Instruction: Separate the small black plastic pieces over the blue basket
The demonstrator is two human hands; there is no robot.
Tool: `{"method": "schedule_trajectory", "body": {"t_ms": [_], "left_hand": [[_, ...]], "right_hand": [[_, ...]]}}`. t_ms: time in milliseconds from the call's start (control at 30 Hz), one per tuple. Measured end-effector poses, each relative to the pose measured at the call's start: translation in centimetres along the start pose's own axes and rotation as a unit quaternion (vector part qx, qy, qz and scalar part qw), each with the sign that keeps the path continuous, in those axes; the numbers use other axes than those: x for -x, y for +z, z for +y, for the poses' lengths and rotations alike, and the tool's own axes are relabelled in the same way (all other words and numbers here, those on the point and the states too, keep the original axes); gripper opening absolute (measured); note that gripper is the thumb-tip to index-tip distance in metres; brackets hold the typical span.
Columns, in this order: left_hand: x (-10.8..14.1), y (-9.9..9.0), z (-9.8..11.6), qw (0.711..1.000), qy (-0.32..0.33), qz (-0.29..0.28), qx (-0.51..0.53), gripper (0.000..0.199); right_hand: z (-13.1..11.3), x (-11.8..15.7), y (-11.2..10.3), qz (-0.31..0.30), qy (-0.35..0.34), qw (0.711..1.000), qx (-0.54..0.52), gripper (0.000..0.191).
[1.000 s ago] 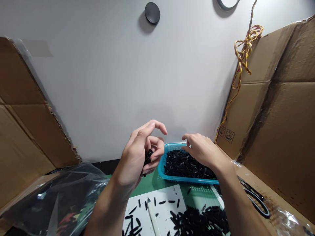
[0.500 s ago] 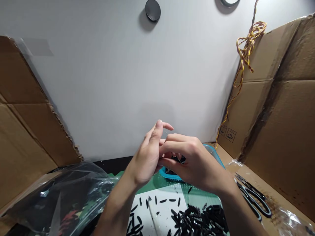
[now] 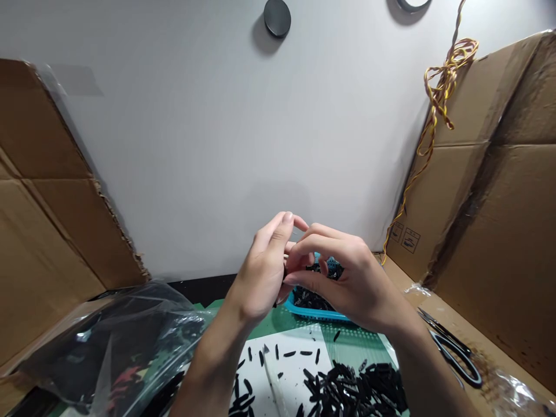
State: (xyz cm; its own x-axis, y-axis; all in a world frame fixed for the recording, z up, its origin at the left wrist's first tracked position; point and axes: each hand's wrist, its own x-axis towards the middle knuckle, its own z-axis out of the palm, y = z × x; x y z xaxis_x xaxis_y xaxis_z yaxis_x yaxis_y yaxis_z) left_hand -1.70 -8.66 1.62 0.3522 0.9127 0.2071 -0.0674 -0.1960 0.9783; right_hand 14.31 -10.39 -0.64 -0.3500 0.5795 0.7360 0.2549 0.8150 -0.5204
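Observation:
My left hand (image 3: 263,272) is raised above the work surface, its fingers curled and thumb upright. Close against its palm, my right hand (image 3: 343,266) bends its thumb and forefinger inward. A small dark piece (image 3: 285,273) shows between the right fingertips and the left palm; the rest of it is hidden by the hands. Behind the right hand stands a blue plastic basket (image 3: 315,314) holding many slim black pieces. Below the hands, a heap of similar black pieces (image 3: 356,388) lies on a white sheet (image 3: 295,341), with several single ones spread to its left.
A slender white stick with a grey tip (image 3: 274,382) rests on the sheet. Dark-handled scissors (image 3: 460,362) lie at right. A clear plastic bag (image 3: 108,341) fills the lower left. Cardboard walls (image 3: 47,214) flank both sides, and yellow twisted wire (image 3: 447,87) hangs at right.
My right hand's fingers have lifted and parted somewhat from the thumb, uncovering the dark piece and more of the basket. The whole view has shifted slightly.

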Motion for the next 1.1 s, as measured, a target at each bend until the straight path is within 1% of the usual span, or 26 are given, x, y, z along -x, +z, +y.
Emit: {"method": "schedule_trajectory", "body": {"t_ms": [67, 133, 233, 300, 367, 500, 567, 600, 667, 767, 933, 1033, 1100], "left_hand": [[0.0, 0.0, 0.1, 1.0, -0.008, 0.024, -0.006, 0.034], [0.0, 0.0, 0.2, 0.999, -0.019, 0.033, -0.017, 0.034], [0.0, 0.1, 0.0, 0.999, -0.024, 0.028, -0.02, 0.034], [-0.2, 0.1, -0.2, 1.0, -0.005, 0.027, -0.008, 0.034], [-0.4, 0.0, -0.4, 1.0, 0.007, 0.017, 0.003, 0.034], [-0.3, -0.2, -0.5, 1.0, 0.011, -0.022, 0.01, 0.035], [-0.1, -0.3, -0.3, 0.998, 0.026, -0.048, 0.021, 0.036], [0.1, -0.2, -0.3, 0.997, 0.031, -0.065, 0.024, 0.036], [0.4, -0.1, -0.1, 0.994, 0.036, -0.094, 0.032, 0.037], [0.7, 0.2, 0.0, 0.992, 0.042, -0.112, 0.045, 0.038], [0.6, 0.2, 0.1, 0.99, 0.052, -0.111, 0.067, 0.035], [0.6, -0.1, 0.2, 0.992, 0.053, -0.103, 0.059, 0.037], [0.7, -0.3, 0.2, 0.993, 0.051, -0.093, 0.045, 0.038]], "right_hand": [[-0.1, 0.0, 0.1, -0.017, 0.005, 1.0, 0.01, 0.009], [-0.1, 0.1, 0.4, -0.021, 0.003, 0.999, 0.026, 0.011], [-0.1, 0.1, 0.5, -0.009, -0.004, 0.999, 0.038, 0.013], [-0.3, 0.1, 0.4, 0.009, -0.004, 1.0, 0.028, 0.013], [-0.5, 0.1, 0.1, 0.043, 0.004, 0.999, 0.007, 0.011], [-0.5, -0.1, -0.8, 0.158, 0.037, 0.985, -0.061, 0.006], [-0.2, -0.1, -1.1, 0.199, 0.064, 0.973, -0.102, 0.009], [0.0, -0.2, -1.2, 0.205, 0.079, 0.968, -0.123, 0.012], [0.3, -0.1, -1.5, 0.198, 0.1, 0.962, -0.161, 0.015], [0.6, -0.1, -1.7, 0.178, 0.105, 0.959, -0.195, 0.017], [0.6, -0.2, -1.8, 0.181, 0.098, 0.958, -0.198, 0.011], [0.5, -0.3, -1.6, 0.18, 0.096, 0.959, -0.198, 0.007], [0.5, -0.3, -1.6, 0.177, 0.098, 0.961, -0.191, 0.009]]}}
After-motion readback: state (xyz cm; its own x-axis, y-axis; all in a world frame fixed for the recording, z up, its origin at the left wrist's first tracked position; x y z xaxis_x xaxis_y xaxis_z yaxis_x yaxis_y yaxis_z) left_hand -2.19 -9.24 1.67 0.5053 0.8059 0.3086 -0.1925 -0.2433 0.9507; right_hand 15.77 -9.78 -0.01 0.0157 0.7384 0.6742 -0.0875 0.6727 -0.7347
